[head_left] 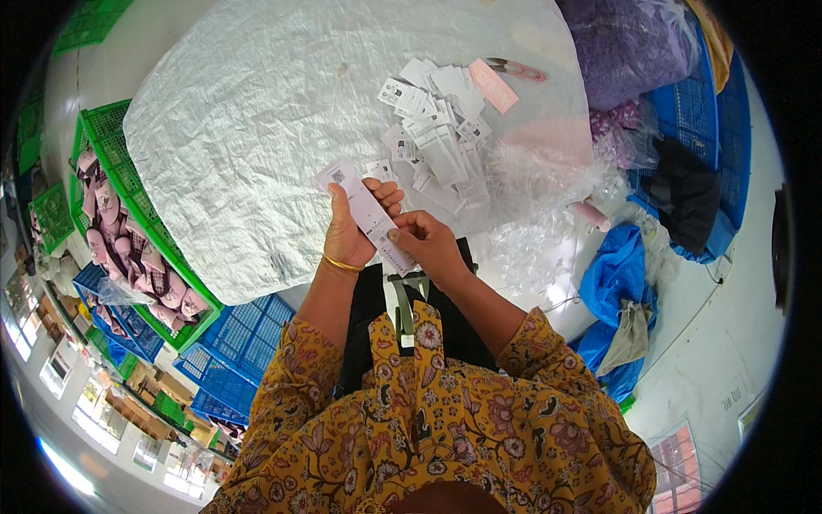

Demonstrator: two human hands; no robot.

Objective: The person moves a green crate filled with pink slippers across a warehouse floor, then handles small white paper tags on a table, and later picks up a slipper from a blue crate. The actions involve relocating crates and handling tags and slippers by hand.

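Between my hands is a long white paper label (366,210) with a printed square code near its far end. My left hand (346,231), with a gold bangle at the wrist, holds it from the left, thumb along its edge. At the label's near end, the thumb and fingers of my right hand (431,248) pinch it. Just beyond lies a loose heap of small white printed tags (438,154) on a table covered with a crinkled whitish sheet (248,146). A pink card (493,86) rests at the heap's far right, beside pink-handled thread snips (520,70).
Clear plastic bags (535,201) are heaped at the table's right side, with a pink roll (592,215) beside them. A green crate (141,218) of pink fabric pieces stands at left, near blue crates (244,338). At right are a purple bundle (629,47) and a blue sack (615,274).
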